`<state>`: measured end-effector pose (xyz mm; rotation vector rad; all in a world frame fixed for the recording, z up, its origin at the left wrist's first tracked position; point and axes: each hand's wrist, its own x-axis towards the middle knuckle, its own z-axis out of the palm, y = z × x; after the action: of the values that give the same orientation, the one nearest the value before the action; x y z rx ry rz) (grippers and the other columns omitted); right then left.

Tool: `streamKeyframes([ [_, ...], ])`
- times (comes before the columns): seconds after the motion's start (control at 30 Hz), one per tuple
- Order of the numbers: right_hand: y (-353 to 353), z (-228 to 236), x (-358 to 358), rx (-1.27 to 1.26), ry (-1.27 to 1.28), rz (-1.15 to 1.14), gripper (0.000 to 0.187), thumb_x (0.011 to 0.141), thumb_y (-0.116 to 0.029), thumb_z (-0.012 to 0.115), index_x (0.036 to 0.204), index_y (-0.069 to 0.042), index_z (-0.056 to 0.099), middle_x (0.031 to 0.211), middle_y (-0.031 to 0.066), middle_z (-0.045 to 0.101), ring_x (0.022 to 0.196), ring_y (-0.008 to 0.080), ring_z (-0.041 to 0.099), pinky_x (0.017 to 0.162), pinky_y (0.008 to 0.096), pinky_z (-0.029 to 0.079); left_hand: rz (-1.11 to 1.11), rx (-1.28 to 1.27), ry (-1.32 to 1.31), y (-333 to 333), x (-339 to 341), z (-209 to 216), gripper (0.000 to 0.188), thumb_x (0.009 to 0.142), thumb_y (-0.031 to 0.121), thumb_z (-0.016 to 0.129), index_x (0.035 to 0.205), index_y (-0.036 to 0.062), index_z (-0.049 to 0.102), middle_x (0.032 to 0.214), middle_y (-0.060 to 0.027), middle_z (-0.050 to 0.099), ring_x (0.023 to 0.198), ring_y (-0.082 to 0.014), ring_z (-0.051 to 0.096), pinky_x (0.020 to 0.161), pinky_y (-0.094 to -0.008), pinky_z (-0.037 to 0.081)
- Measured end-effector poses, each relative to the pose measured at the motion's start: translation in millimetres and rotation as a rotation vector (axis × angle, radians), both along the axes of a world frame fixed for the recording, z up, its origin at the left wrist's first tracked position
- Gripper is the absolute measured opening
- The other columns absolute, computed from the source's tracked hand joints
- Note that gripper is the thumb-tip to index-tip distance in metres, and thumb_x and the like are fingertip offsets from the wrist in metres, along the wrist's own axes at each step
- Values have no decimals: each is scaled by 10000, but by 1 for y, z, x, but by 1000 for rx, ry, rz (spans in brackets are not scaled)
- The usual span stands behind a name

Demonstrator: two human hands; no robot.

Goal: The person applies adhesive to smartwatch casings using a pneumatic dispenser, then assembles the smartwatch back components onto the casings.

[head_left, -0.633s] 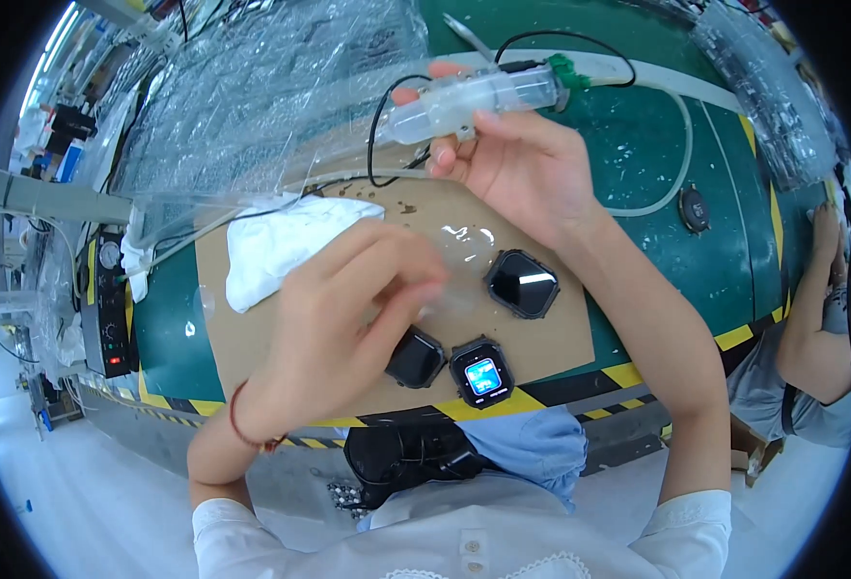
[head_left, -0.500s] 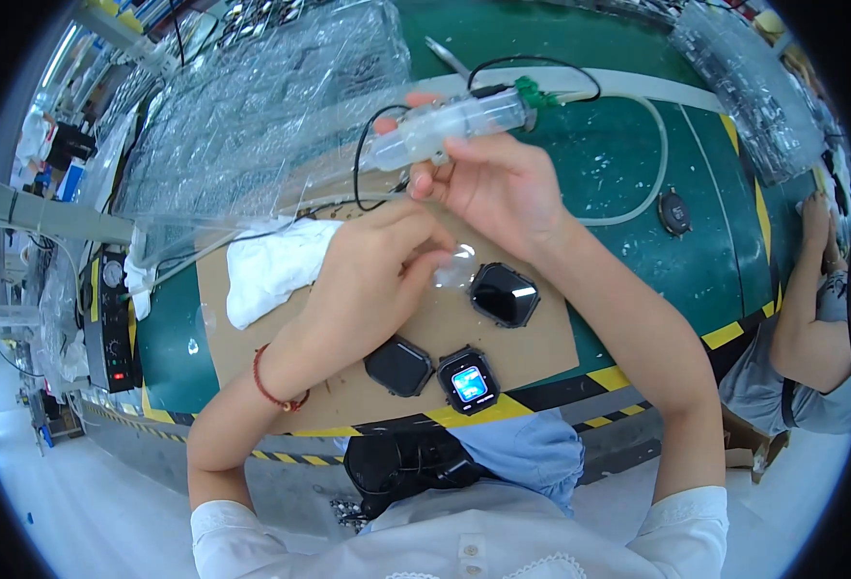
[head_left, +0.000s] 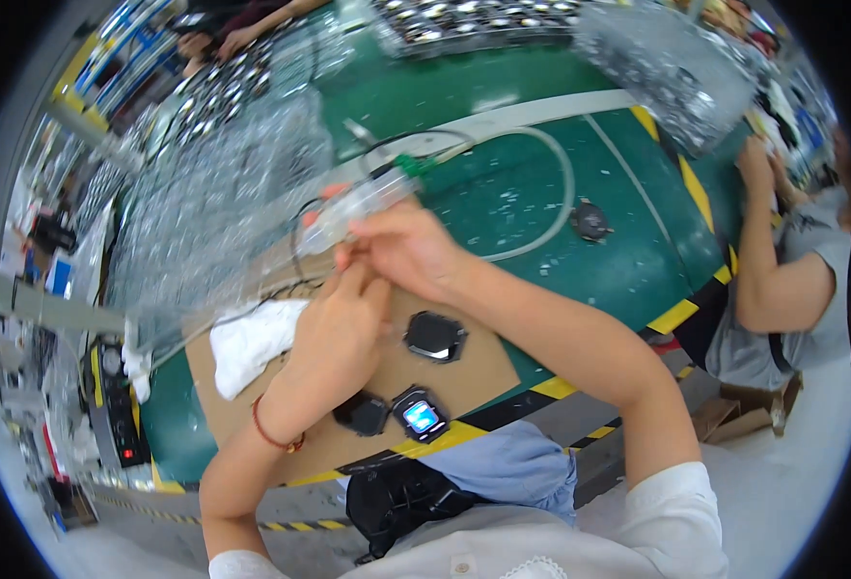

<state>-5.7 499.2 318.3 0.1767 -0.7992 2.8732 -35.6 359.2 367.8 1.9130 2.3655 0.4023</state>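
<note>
My right hand (head_left: 408, 249) is wrapped round a clear dispensing syringe (head_left: 360, 206) with a green fitting at its far end, held tilted above the work mat. Close against it, fingertips to fingertips, is my left hand (head_left: 341, 323), its fingers pinched together; whatever is between them is hidden. On the brown cardboard sheet (head_left: 464, 384) below lie three dark smartwatch cases: one with a blank black face (head_left: 434, 337), a plain dark one (head_left: 361, 413) partly beside my left wrist, and one with a lit blue screen (head_left: 420, 415).
A white cloth (head_left: 250, 349) lies left of my left hand. Clear plastic trays (head_left: 223, 203) cover the far left. A pale hose (head_left: 568, 174) curves across the green table near a dark round part (head_left: 590, 221). A black control box (head_left: 112, 405) stands left; a co-worker (head_left: 782, 280) sits right.
The view has shifted, so the table appears turned. My left hand has come up to my right fingers at the syringe. A clear film piece near my left fingertips is no longer visible.
</note>
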Motion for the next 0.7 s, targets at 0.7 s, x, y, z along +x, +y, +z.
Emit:
streamKeyframes([
  [0.7,-1,-3,-1,41,-10,18,427,751,-38,512,1169,-57,427,1053,114,575,635,162,577,623,288,472,-546,42,-97,220,205,-13,227,626,102,688,802,42,558,828,-128,514,736,-282,578,581,-387,466],
])
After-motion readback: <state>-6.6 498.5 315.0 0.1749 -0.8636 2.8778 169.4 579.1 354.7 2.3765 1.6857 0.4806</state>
